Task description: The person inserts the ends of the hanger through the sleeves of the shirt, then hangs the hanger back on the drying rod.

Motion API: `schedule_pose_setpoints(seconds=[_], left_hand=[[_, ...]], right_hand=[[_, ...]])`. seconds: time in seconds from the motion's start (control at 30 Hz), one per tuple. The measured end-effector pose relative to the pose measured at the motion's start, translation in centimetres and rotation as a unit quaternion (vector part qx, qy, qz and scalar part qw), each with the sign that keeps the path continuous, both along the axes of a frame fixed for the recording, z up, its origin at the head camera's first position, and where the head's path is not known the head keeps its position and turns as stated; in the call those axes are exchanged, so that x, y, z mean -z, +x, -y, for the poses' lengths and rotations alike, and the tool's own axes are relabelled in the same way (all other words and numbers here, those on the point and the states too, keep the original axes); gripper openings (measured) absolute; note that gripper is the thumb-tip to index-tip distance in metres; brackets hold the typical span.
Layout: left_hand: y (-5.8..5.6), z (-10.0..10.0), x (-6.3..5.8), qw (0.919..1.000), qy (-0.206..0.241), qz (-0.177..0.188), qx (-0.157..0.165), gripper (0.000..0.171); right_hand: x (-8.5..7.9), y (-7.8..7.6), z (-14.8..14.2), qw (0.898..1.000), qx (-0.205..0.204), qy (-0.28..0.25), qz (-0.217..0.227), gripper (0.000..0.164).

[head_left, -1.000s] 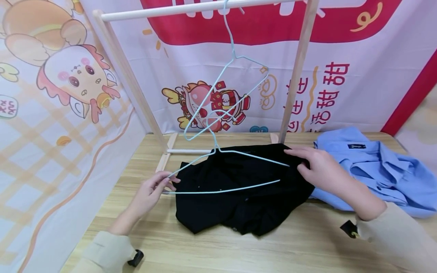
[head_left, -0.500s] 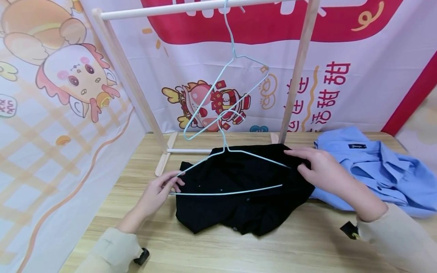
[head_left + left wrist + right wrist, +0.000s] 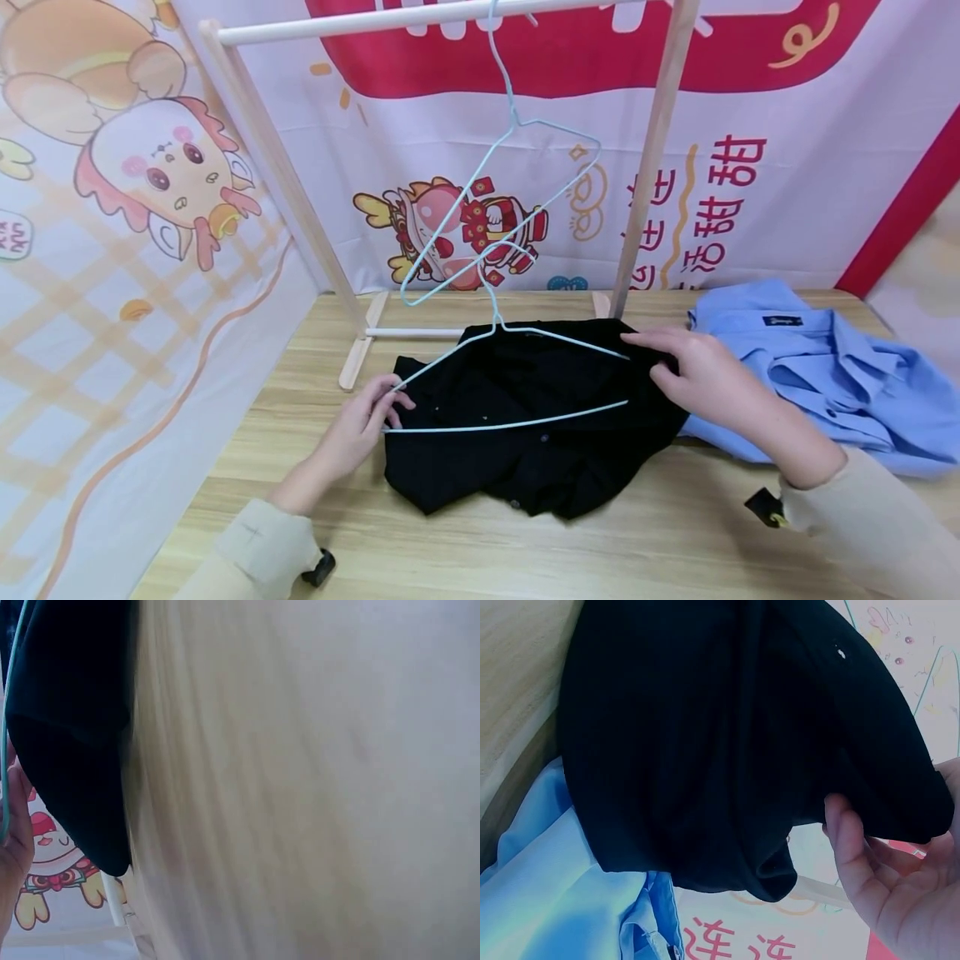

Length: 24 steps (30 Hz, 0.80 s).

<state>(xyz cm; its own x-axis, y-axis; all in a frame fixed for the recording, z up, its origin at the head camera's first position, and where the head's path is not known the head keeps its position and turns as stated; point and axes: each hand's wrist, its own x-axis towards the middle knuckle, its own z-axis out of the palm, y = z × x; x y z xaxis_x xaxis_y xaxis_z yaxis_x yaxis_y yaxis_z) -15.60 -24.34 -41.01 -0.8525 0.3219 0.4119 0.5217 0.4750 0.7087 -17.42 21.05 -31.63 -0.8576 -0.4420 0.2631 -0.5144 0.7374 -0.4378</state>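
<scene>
We are facing a wooden table (image 3: pixel 465 567) with a rack (image 3: pixel 283 175) standing on it. In front, a black garment (image 3: pixel 465 467) is lying just beside a blue shirt (image 3: pixel 840 383). A pale-blue hanger (image 3: pixel 497 322) is crossing the garment, its right end disappearing into the cloth. Well apart, our left hand (image 3: pixel 367 421) is gripping the hanger's left end and our right hand (image 3: pixel 693 358) is pinching the garment's upper right edge.

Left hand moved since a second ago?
Yes: in the head view, the left hand shifted right, away from the left rack foot.
</scene>
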Motion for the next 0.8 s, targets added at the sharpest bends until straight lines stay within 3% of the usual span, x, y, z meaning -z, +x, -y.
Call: schedule_pose_setpoints(seconds=[0.43,0.8], left_hand=[[0.6,1.2,-1.9,0.9987,-0.035,0.024,-0.028,0.014],[0.9,2.1,-2.1,0.9973,-0.03,0.048,-0.045,0.013]], right_hand=[[-0.3,-0.1,0.4,1.0,-0.006,-0.004,0.007,0.049],[-0.6,-0.1,0.7,1.0,-0.006,-0.002,0.007,0.049]])
